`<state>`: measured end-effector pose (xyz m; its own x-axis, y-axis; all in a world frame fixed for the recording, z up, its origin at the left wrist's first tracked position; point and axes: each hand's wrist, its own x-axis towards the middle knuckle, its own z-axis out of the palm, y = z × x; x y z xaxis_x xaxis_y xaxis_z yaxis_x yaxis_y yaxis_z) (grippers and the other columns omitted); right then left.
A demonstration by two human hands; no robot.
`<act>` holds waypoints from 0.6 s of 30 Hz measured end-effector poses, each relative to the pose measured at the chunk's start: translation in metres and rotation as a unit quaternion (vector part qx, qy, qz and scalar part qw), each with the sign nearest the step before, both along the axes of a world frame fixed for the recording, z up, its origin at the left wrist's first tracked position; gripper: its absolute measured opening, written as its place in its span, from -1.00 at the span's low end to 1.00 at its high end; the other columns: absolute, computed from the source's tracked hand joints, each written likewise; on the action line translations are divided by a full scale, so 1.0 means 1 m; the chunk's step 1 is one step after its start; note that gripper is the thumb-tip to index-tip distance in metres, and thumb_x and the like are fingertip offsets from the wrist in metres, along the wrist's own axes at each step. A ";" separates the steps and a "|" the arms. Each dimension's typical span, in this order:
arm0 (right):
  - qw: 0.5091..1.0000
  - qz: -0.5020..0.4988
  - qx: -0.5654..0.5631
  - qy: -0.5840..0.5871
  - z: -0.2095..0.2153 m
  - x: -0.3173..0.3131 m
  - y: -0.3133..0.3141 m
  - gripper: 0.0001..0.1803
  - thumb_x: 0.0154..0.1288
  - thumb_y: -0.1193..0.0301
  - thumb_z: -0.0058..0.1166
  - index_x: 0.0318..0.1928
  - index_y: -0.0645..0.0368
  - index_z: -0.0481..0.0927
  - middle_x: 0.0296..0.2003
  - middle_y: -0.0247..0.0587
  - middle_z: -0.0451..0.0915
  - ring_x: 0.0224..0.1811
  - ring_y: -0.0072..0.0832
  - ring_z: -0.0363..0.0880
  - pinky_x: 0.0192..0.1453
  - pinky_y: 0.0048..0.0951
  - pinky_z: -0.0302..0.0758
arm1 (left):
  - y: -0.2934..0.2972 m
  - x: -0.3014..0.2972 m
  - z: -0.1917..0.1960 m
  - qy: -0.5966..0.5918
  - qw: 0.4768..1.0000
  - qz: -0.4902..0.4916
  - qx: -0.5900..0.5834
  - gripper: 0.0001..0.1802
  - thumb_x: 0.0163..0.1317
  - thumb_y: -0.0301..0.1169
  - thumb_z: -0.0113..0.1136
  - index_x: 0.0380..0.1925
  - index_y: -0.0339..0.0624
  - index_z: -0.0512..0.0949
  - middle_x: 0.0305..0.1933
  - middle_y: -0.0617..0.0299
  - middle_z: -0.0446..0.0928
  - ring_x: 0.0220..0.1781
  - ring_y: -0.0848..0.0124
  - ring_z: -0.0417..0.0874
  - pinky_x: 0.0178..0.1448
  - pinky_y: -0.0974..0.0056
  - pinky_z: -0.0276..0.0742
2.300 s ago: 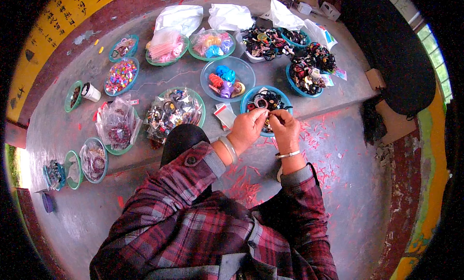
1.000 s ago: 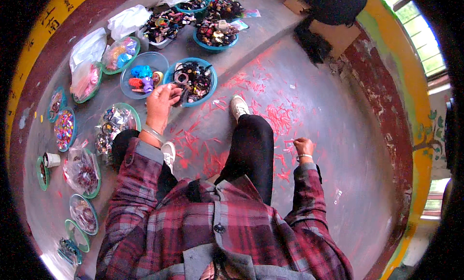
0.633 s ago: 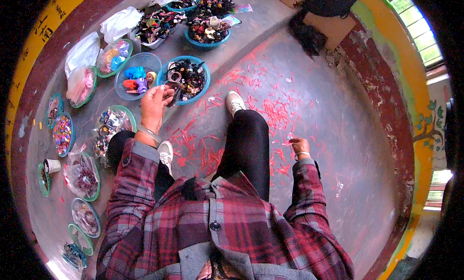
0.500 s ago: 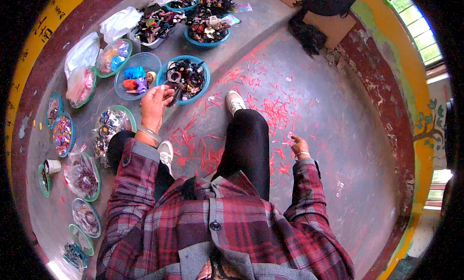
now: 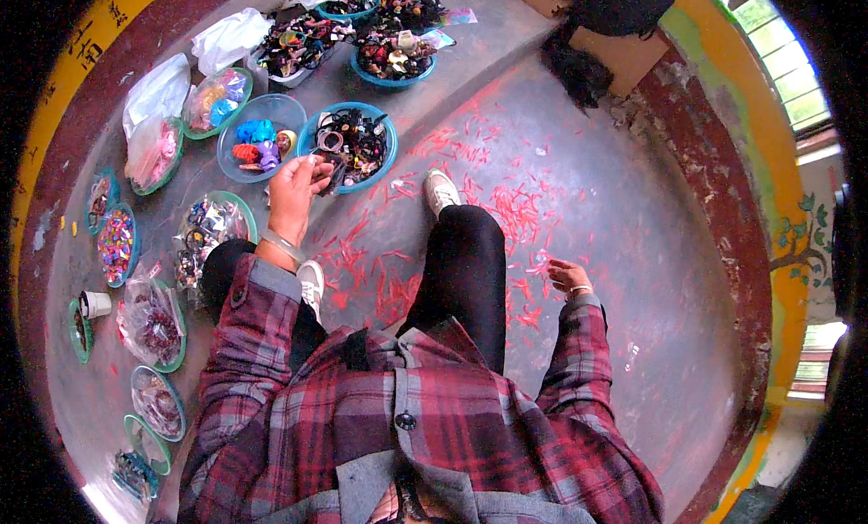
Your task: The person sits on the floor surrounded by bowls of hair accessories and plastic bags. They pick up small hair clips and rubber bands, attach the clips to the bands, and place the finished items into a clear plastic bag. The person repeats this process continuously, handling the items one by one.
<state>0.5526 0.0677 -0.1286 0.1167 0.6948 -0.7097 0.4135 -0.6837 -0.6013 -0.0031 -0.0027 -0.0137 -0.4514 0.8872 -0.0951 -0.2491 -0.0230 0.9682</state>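
My left hand (image 5: 297, 191) is raised over the near left edge of a blue basin (image 5: 391, 153) full of dark hair ties (image 5: 360, 133). Its thumb and fingers are pinched together. Something small and dark (image 5: 335, 173) shows at the fingertips, too unclear to name. A bangle circles that wrist. My right hand (image 5: 568, 275) hangs low beyond my right knee, above the scattered red strips, its fingers partly curled. A small pale patch (image 5: 542, 256) shows by its fingertips; I cannot make out whether the hand holds it.
Red strips (image 5: 515, 212) litter the grey floor around my shoes. A clear blue bowl (image 5: 237, 169) of colourful pieces stands left of the basin. More basins of hair accessories (image 5: 398, 61) sit farther back. Several bowls and bagged goods (image 5: 149, 321) line the left side. A dark bag (image 5: 579, 67) lies far right.
My left hand has shifted slightly right and stays near the basin's edge. My right hand has moved a little right and down, and its fingers have turned. The whole view has shifted slightly.
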 end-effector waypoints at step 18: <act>0.978 -0.175 -0.049 0.098 -0.032 0.037 -0.017 -0.58 0.16 0.37 -0.24 -0.01 0.33 0.39 -0.14 0.04 0.51 -0.22 -0.13 0.54 -0.16 -0.23 0.47 | 0.000 0.006 0.002 -0.023 1.000 -0.008 0.001 -0.75 0.24 -0.34 -0.06 -0.28 -0.35 0.44 -0.31 0.11 0.52 -0.26 0.40 0.58 -0.23 0.40 0.53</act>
